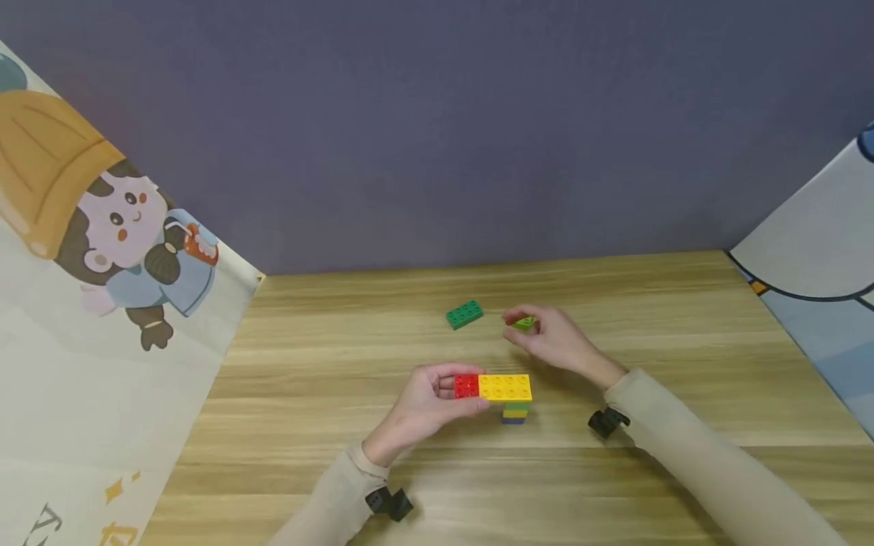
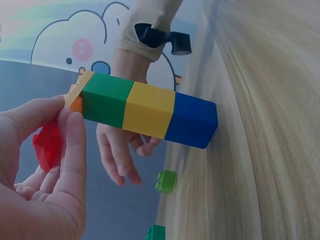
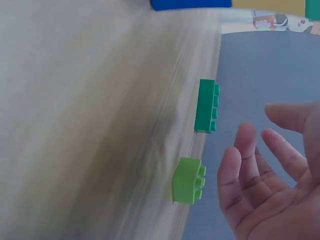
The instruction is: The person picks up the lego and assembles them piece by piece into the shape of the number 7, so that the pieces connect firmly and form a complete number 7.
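Observation:
My left hand point(image 1: 426, 406) pinches the top of a toy brick stack between thumb and fingers. That top is a long yellow brick point(image 1: 505, 387), with a small red brick point(image 1: 466, 386) at its left end. Below it, the left wrist view shows a green brick point(image 2: 104, 101), a yellow brick point(image 2: 149, 110) and a blue brick point(image 2: 191, 120) at the table end. Farther back, my right hand point(image 1: 556, 339) hovers over a small lime green brick point(image 3: 187, 181), its fingers loosely bent and apart from the brick. Nothing is in that hand.
A longer dark green brick point(image 1: 464, 314) lies studs up on the wooden table point(image 1: 307, 394), left of the lime one. A dark blue-grey panel point(image 1: 478, 136) rises along the table's back edge. Printed cartoon panels flank both sides.

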A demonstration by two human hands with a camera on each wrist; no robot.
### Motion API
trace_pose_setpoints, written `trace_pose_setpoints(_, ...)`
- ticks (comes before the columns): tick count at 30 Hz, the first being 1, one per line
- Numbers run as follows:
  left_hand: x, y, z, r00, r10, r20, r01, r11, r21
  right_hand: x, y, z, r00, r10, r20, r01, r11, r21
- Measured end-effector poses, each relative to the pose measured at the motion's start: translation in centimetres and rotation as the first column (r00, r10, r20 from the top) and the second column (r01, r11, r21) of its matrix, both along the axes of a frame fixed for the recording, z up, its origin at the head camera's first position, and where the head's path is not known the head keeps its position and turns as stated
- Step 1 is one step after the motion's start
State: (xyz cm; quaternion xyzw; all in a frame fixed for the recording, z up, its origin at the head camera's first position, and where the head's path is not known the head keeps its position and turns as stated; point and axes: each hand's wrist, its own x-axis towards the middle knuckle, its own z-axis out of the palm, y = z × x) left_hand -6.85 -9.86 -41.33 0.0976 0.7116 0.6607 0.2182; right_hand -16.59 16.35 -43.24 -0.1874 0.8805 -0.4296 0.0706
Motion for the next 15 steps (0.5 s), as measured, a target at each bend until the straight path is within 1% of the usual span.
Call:
trace_pose_setpoints(4, 0.1, -0.1, -0.2, 1.0, 0.0, -0.011, -0.001, 1.0, -0.009, -0.9, -0.6, 0.0, 1.0, -0.002, 0.009, 0.002, 1.0, 0.0)
trace_pose_setpoints(7, 0.1, 0.0, -0.2, 1.0, -0.004, -0.015, 0.003, 1.0, -0.013, -1.7, -1.0, 0.1, 1.0, -0.016, -0.003, 0.016, 1.0, 0.0)
trace_pose_setpoints(11, 0.1, 0.1, -0.2, 1.0, -0.011, -0.013, 0.011, 1.0, -0.011, -2.7, -1.6, 0.0, 0.999, -0.041, -0.017, 0.042, 0.999, 0.028)
trace_pose_setpoints(15, 0.3, 0.0, -0.2, 1.0, -0.012, 0.001, 0.012, 1.0, -0.011, -3.3, -2.3, -0.2, 0.999, -0.041, -0.005, 0.041, 0.997, 0.064)
